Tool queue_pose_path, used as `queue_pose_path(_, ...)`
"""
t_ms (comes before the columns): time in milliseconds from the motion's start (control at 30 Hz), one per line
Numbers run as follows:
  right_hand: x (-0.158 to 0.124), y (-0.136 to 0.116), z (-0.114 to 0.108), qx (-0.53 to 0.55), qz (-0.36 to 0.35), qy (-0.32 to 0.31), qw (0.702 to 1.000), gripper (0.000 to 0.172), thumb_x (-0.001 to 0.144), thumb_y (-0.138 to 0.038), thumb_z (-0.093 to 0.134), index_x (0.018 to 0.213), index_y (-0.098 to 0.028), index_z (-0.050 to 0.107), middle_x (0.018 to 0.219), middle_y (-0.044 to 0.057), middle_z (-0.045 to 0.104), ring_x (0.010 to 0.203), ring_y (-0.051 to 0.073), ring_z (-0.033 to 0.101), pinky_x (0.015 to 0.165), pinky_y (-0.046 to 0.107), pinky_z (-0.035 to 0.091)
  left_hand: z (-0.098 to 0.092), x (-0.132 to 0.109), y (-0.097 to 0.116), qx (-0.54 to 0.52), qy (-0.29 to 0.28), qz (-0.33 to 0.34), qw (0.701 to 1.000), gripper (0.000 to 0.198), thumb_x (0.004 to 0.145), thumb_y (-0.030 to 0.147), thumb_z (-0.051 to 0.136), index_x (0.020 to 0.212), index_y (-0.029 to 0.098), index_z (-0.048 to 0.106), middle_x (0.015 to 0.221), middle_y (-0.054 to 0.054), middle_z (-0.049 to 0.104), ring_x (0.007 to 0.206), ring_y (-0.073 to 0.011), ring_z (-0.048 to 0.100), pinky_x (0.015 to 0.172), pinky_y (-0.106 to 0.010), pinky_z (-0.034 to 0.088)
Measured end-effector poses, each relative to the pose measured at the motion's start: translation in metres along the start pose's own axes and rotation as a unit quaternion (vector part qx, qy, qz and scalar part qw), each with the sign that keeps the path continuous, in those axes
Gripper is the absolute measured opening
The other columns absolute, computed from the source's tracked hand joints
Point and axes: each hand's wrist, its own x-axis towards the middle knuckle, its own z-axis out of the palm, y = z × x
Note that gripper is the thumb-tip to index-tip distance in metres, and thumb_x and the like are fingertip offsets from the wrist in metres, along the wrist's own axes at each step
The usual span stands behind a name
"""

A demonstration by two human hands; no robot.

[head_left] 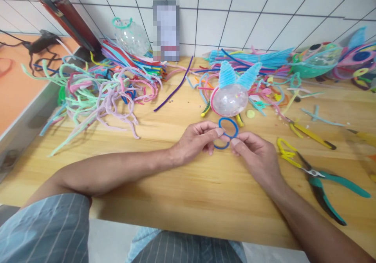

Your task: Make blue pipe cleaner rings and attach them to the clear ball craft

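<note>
A blue pipe cleaner (pixel 236 127) is bent into two loops and held between both hands above the wooden table. My left hand (pixel 197 140) pinches it where the loops meet, thumb on top. From the other side, my right hand (pixel 255 153) grips it between thumb and fingertips. Part of the lower loop is hidden behind the left fingers. Just beyond the hands sits a clear balloon (pixel 230 100) with two light-blue pipe-cleaner ears (pixel 249 76) and a pink band along its left side.
Open green-handled pliers (pixel 315 173) lie at right beside a yellow pipe cleaner (pixel 286 151) and a yellow-handled tool (pixel 315 135). Tangled pipe cleaners (pixel 100 94) spread at left; bundles (pixel 252 59) line the tiled wall. A phone-like object (pixel 166 31) leans there near another clear balloon (pixel 133 37).
</note>
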Motion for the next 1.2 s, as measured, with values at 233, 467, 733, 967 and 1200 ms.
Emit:
queue_pose_path(233,0.003,-0.002,-0.008,-0.038,0.02,-0.017,0.999,0.024,0.086,-0.033,0.067,0.064,-0.023,0.061,0.058,-0.004,0.057,0.054,0.013,0.048,0.053,0.026,0.038,0.0,0.003,0.001,-0.048,-0.008,0.002,0.999,0.049,0.084,0.062,0.078,0.086,0.015,0.068,0.07,0.001,0.065,0.048,-0.0037,0.041,0.046,-0.022,0.026)
queue_pose_path(467,0.002,-0.002,-0.011,-0.04,0.008,-0.038,0.998,0.024,0.087,-0.035,0.064,0.067,-0.023,0.064,0.06,-0.003,0.058,0.058,0.014,0.051,0.055,0.025,0.041,-0.001,0.004,0.006,-0.056,-0.026,-0.033,0.998,0.048,0.08,0.06,0.082,0.079,0.014,0.068,0.063,0.003,0.058,0.048,-0.0037,0.036,0.046,-0.024,0.023)
queue_pose_path(733,0.0,-0.003,-0.013,-0.075,-0.019,-0.012,0.997,0.023,0.087,-0.034,0.065,0.066,-0.024,0.061,0.058,-0.004,0.053,0.054,0.013,0.047,0.054,0.027,0.038,-0.003,0.004,0.001,-0.011,-0.003,0.012,1.0,0.047,0.084,0.061,0.078,0.087,0.015,0.069,0.074,0.001,0.065,0.051,-0.0043,0.041,0.048,-0.023,0.029)
queue_pose_path(967,0.005,0.001,-0.015,-0.085,-0.018,-0.019,0.996,0.019,0.086,-0.031,0.063,0.068,-0.024,0.061,0.058,-0.005,0.051,0.053,0.013,0.045,0.051,0.027,0.034,-0.009,0.002,0.001,0.097,0.025,0.061,0.993,0.045,0.091,0.059,0.073,0.083,0.014,0.068,0.072,0.001,0.062,0.052,-0.0043,0.04,0.049,-0.021,0.029)
queue_pose_path(1200,0.005,0.002,-0.014,-0.117,-0.064,-0.024,0.991,0.017,0.087,-0.029,0.062,0.07,-0.024,0.061,0.062,-0.003,0.056,0.058,0.014,0.051,0.057,0.028,0.039,-0.011,0.004,-0.001,0.102,0.006,0.033,0.994,0.049,0.091,0.06,0.072,0.075,0.014,0.067,0.063,0.0,0.061,0.05,-0.0055,0.041,0.048,-0.021,0.03)
